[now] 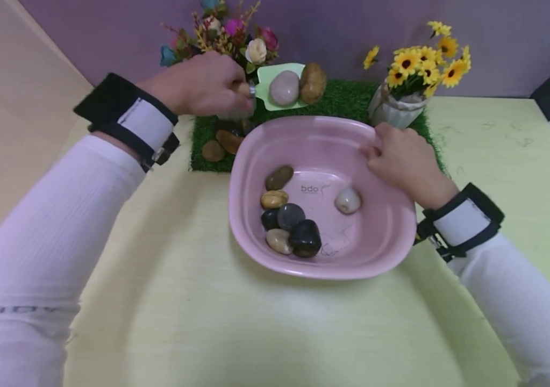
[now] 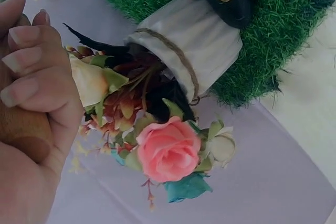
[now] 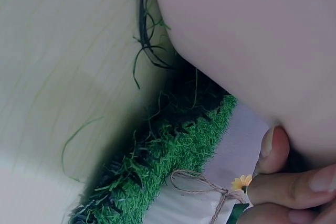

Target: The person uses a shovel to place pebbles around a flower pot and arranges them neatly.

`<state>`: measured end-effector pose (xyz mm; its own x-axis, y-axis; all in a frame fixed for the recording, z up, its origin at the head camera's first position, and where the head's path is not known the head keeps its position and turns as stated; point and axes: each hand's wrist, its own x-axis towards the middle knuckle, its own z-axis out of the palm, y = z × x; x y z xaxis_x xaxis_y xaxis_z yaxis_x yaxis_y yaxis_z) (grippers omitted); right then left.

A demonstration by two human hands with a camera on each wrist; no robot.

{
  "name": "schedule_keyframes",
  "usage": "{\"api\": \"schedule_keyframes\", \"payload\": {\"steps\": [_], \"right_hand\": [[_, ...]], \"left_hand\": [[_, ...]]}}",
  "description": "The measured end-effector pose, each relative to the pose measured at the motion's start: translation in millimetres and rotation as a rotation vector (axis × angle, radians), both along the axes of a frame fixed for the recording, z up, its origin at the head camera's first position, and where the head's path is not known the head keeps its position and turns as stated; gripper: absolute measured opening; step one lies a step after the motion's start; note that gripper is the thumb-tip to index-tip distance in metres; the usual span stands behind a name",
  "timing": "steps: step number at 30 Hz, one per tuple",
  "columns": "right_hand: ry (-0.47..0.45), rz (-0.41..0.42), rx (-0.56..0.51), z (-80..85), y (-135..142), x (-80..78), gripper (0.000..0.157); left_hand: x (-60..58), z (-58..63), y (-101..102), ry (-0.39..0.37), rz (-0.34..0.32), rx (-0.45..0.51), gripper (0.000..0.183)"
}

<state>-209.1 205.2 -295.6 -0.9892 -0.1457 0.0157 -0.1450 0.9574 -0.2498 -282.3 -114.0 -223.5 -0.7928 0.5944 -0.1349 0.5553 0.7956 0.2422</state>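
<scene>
My left hand [image 1: 212, 86] grips the wooden handle [image 2: 26, 135] of a small trowel with a pale green blade [image 1: 262, 92]. Two stones lie on the blade, a pinkish-grey stone [image 1: 284, 87] and a brown stone [image 1: 313, 83], above the far rim of a pink basin [image 1: 328, 134]. Inside the basin, dark and tan stones group at the left, among them a large black stone [image 1: 305, 238]; a whitish stone [image 1: 348, 200] lies apart at the right. The far right rim is held by my right hand [image 1: 405, 161], its fingers curled over the edge.
Artificial turf [image 1: 352, 97] lies behind the basin, with brown stones [image 1: 213, 151] on its left part. A pot [image 1: 395, 110] of yellow flowers stands at its right; a white pot [image 2: 194, 45] of mixed flowers at its left. The pale table [image 1: 183, 301] extends in front.
</scene>
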Motion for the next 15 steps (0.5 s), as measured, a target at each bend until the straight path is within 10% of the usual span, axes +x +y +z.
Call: {"api": "schedule_keyframes", "payload": {"steps": [15], "right_hand": [[0.008,0.002,-0.002,0.5,0.0,0.4,0.031]], "left_hand": [[-9.6,-6.1,8.5,0.028,0.055,-0.021,0.036]]}}
